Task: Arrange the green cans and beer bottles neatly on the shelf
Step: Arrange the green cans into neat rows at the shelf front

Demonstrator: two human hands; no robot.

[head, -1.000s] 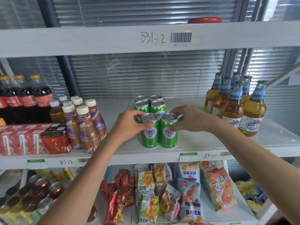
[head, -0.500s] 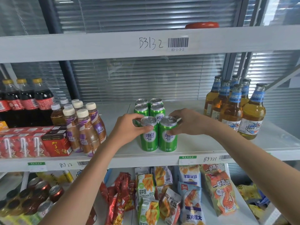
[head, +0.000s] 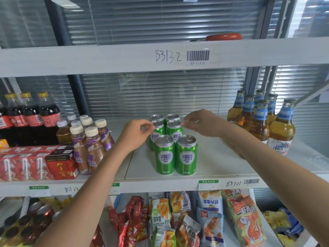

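Note:
Several green cans stand in a two-wide column on the middle shelf. The front pair stands free near the shelf edge. My left hand is behind it, loosely curled, fingertips at the rim of the middle-left can. Coming in from the right, my right hand has its fingertips beside the top of the middle-right can. Neither hand lifts anything. The back pair is partly hidden. Amber beer bottles with blue labels cluster at the shelf's right end.
Left of the cans stand purple-labelled drink bottles, cola bottles and red drink cartons. Bare shelf lies between cans and beer bottles. The upper shelf beam hangs overhead. Snack bags fill the lower shelf.
Both hands have let go of the front pair of cans and moved back to the tops of the middle pair. The view has tilted slightly downward.

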